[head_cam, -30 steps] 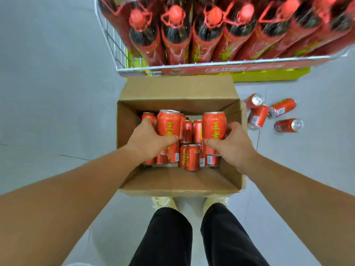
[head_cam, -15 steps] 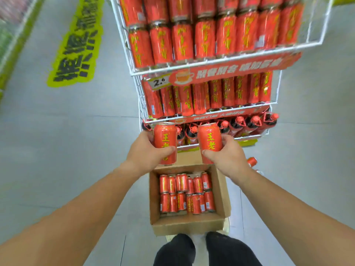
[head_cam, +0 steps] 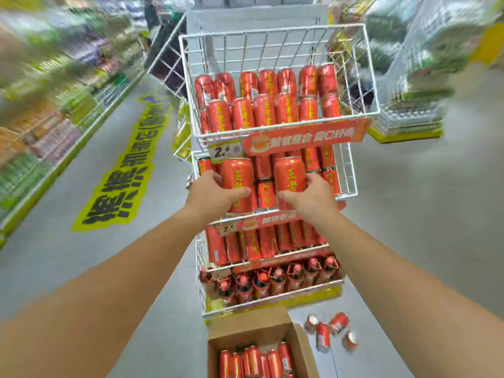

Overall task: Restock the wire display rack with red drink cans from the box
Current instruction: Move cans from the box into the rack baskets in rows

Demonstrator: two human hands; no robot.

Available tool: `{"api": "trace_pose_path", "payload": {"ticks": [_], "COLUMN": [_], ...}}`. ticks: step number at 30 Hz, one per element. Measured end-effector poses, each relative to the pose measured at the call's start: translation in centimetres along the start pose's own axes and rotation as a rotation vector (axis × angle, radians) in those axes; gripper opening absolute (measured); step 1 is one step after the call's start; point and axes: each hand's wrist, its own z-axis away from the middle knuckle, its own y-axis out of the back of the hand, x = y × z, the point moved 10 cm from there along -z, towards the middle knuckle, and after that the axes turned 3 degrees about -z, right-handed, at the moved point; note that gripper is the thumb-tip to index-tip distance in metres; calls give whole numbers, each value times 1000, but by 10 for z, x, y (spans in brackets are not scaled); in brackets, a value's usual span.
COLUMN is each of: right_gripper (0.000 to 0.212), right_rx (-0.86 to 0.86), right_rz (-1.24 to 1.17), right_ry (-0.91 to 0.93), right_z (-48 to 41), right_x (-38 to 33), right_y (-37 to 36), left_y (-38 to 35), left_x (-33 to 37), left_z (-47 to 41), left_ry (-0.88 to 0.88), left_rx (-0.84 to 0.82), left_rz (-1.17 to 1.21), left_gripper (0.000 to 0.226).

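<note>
Red drink cans [head_cam: 255, 360] sat packed in the brown cardboard box [head_cam: 301, 347] on the floor. Above, the left hand [head_cam: 211, 196] had its grip round the left can [head_cam: 236, 178] and the right hand [head_cam: 313, 200] round the right can [head_cam: 289, 174]. Both cans were smooth and round, tops up. They had risen higher, before the white wire rack [head_cam: 275, 47].

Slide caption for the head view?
Left hand and right hand each hold a red can before the wire rack; box on floor below.

Box [head_cam: 245, 320] sat on the floor [head_cam: 409, 241] before the rack [head_cam: 305, 136], loose cans [head_cam: 323, 336] just right of it; left hand [head_cam: 210, 192] and right hand [head_cam: 313, 199] each held a can [head_cam: 236, 184] up at the second shelf [head_cam: 351, 170].
</note>
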Motion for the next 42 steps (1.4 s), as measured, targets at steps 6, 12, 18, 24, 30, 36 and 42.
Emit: {"api": "trace_pose_path", "payload": {"ticks": [6, 12, 18, 24, 30, 36, 42], "right_gripper": [55, 72, 59, 33, 22, 26, 36], "right_rx": [44, -5, -16, -73, -133, -146, -191], "right_rz": [-46, 4, 0, 51, 34, 57, 86], "right_ry": [79, 138, 155, 80, -2, -56, -72], "right_z": [-35, -103, -186, -274, -330, -355, -369], "right_x": [-71, -102, -108, -83, -45, -16, -11], "right_y": [41, 71, 108, 129, 126, 114, 106], "left_y": [24, 25, -10, -73, -133, -159, -179], "left_x": [86, 145, 189, 219, 237, 231, 230], "left_z": [-26, -64, -119, -173, -202, -217, -223], "left_ry": [-116, -113, -103, -24, 28, 108, 99], "left_rx": [17, 114, 137, 115, 112, 160, 161], "left_rz": [4, 21, 54, 46, -15, -99, -212], "left_gripper": [41, 37, 63, 84, 33, 32, 30]}}
